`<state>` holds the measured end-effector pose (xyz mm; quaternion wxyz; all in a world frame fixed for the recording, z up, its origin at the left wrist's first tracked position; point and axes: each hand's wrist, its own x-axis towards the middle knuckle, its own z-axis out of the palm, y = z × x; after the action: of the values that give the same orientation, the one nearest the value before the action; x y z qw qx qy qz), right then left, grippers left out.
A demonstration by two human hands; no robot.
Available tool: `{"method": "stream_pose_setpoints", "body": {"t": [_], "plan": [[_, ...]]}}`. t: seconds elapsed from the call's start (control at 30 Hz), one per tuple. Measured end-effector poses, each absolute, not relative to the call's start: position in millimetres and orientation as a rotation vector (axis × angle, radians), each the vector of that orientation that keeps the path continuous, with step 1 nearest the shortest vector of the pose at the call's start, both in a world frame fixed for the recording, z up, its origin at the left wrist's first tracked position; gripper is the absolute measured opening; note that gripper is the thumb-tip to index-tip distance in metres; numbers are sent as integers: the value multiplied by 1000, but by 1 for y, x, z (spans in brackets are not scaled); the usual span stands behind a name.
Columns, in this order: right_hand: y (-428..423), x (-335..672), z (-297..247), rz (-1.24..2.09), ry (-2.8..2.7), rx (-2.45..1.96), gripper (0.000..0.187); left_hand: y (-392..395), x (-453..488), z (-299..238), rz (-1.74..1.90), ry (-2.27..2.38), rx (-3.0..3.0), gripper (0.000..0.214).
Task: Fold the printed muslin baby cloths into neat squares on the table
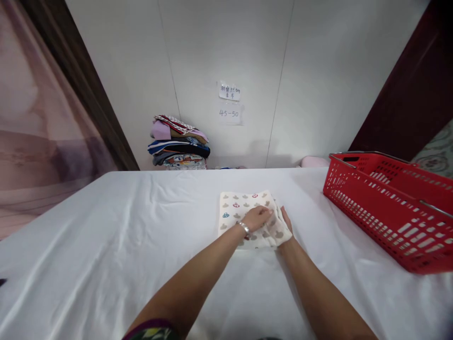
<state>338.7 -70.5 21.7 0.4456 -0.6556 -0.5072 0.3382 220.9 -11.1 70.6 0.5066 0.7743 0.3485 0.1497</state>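
A folded cream cloth (231, 222) with a print of grey, red and blue little shapes lies on the white-covered table. My left hand (256, 218), with a bracelet at the wrist, rests on top of it. Its fingers are bent and pinch the fabric near the right side. At the cloth's right edge, my right hand (286, 231) holds the folded layers, which are lifted slightly there. Part of the right hand is hidden beneath the fabric, with some fingertips showing beyond the edge.
To the right stands a red plastic basket (368, 208) with metal handles. Behind the table's far edge is a stack of folded clothes (179, 144). Paper labels (230, 113) hang on the white wall. A pinkish curtain (42, 118) hangs at left. The white tablecloth (106, 245) is wrinkled.
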Motion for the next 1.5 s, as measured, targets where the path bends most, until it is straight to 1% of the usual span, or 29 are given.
{"method": "stream_pose_setpoints", "body": {"t": [0.1, 0.17, 0.27, 0.33, 0.43, 0.47, 0.6, 0.7, 0.77, 0.83, 0.93, 1.13, 1.27, 1.33, 1.4, 1.5], "plan": [[-71, 346, 28, 840, -1334, -1635, 85, -11, 176, 68, 557, 886, 2162, 38], [-73, 356, 33, 921, -1288, -1620, 82, -12, 149, 59, 707, 948, 2300, 36], [-76, 371, 41, 1021, -1117, -1564, 74, -12, 125, 40, 845, 1171, 2238, 40], [-78, 375, 43, 1013, -986, -1566, 70, -12, 121, 29, 849, 1291, 2066, 46], [-77, 373, 42, 909, -981, -1702, 79, -11, 126, 22, 819, 1356, 1858, 51], [-76, 372, 41, 868, -1029, -1746, 79, -10, 128, 23, 803, 1361, 1817, 52], [-69, 376, 39, 735, -1064, -1723, 68, -9, 130, 30, 754, 1320, 1716, 50], [-69, 383, 38, 669, -1100, -1735, 58, -11, 127, 30, 746, 1264, 1752, 47], [-71, 384, 39, 588, -1235, -1870, 49, -13, 125, 26, 730, 1231, 1804, 47], [-73, 382, 41, 427, -1388, -2068, 42, -14, 124, 23, 724, 1216, 1843, 48], [-70, 380, 47, 215, -1489, -2273, 36, -16, 125, 21, 717, 1238, 1882, 47], [-48, 387, 58, 129, -1493, -2359, 31, -17, 127, 20, 735, 1232, 1898, 48], [-36, 387, 58, 85, -1476, -2378, 27, -18, 126, 19, 794, 1228, 1854, 57], [-34, 386, 54, 39, -1425, -2388, 29, -20, 125, 19, 825, 1214, 1858, 59], [-35, 387, 49, 24, -1364, -2419, 31, -20, 124, 17, 827, 1192, 1902, 57], [-37, 390, 42, 86, -1328, -2469, 25, -19, 123, 14, 788, 1165, 1993, 54]]}}
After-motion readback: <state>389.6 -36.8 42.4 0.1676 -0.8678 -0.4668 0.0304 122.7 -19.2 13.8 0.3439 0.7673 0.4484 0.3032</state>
